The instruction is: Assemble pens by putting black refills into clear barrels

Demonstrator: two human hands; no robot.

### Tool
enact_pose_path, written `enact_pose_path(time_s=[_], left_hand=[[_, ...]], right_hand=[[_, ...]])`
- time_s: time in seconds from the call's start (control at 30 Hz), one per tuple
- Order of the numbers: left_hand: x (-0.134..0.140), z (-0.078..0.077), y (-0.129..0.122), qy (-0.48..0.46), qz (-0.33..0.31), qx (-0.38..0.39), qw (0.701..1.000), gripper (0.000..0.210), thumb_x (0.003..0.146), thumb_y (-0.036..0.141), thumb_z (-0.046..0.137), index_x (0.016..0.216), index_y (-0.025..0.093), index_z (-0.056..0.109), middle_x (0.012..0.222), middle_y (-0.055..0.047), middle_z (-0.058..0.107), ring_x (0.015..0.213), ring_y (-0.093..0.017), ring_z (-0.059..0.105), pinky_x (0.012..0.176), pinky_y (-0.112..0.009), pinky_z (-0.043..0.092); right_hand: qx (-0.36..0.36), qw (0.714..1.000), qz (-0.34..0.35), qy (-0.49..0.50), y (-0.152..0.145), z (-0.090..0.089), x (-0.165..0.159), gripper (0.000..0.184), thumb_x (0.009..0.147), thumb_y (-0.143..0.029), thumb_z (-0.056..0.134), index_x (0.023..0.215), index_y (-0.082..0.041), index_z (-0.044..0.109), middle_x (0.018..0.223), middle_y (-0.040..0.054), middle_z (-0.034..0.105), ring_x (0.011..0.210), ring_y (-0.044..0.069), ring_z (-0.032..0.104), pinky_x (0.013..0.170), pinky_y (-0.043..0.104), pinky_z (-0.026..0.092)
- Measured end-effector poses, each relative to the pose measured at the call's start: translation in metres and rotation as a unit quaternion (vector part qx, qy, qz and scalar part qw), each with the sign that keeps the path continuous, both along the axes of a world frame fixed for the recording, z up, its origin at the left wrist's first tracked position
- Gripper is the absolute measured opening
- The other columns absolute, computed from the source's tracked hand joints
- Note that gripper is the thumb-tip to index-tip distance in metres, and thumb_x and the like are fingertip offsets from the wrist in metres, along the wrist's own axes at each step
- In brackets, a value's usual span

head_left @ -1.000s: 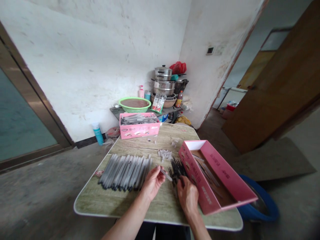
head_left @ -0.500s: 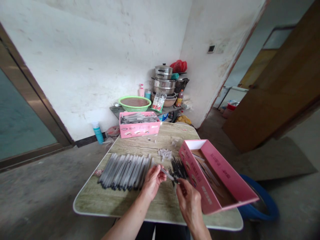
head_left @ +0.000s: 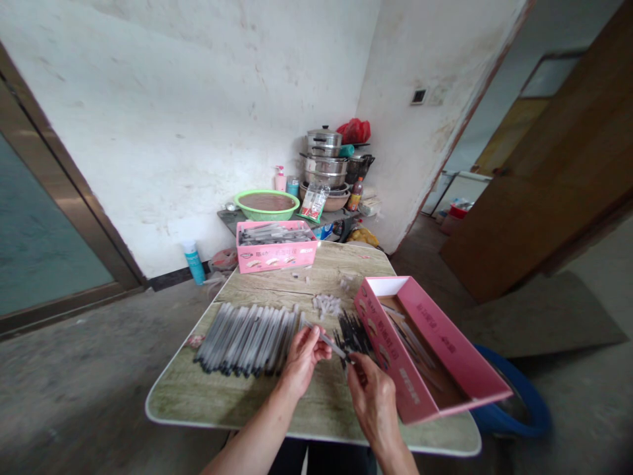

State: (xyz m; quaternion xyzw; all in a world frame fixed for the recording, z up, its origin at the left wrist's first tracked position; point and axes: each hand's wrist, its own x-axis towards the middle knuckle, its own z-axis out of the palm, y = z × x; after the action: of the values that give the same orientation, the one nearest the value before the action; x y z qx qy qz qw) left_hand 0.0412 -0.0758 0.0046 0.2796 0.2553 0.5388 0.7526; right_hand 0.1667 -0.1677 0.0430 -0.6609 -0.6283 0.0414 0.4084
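Between my two hands, over the table (head_left: 301, 412), is a slim translucent pen (head_left: 332, 344) with a dark end, slanting down to the right. My left hand (head_left: 305, 359) pinches its barrel between thumb and fingers. My right hand (head_left: 372, 389) has its fingers closed at the dark end; exactly what they grip there is partly hidden. Left of my hands lies a row of similar pens (head_left: 242, 340), side by side with black ends toward me. Thin black pieces (head_left: 355, 332) lie fanned out beyond my right hand, and small whitish pieces (head_left: 326, 305) are heaped farther back.
A pink box (head_left: 277, 256) full of pens stands at the table's far edge. Another pink box (head_left: 388, 349), tilted at the right, holds a few long slim pieces. Behind are a green basin (head_left: 267, 214) and stacked pots (head_left: 324, 165).
The right hand has shifted very slightly left along with the pen's dark end. Both hands keep their hold; everything else looks the same.
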Motion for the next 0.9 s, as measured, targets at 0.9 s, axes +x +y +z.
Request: enact_pose_path(time_s=[0.9], left_hand=[[0.0008,0.0079,-0.0047,0.008,0.006,0.047,0.999,0.031,0.079,0.042,0.069,0.087,0.013,0.06,0.078,-0.008,0.07,0.059,-0.014,0.064,0.055,-0.025,0.052]], right_hand=[[-0.082,0.975,0.01,0.204,0.0064,-0.0004,-0.0027,0.045,0.093,-0.053,0.04,0.068,-0.018,0.056,0.048,-0.0007,0.056,0.041,0.013,0.054,0.041,0.02,0.039]])
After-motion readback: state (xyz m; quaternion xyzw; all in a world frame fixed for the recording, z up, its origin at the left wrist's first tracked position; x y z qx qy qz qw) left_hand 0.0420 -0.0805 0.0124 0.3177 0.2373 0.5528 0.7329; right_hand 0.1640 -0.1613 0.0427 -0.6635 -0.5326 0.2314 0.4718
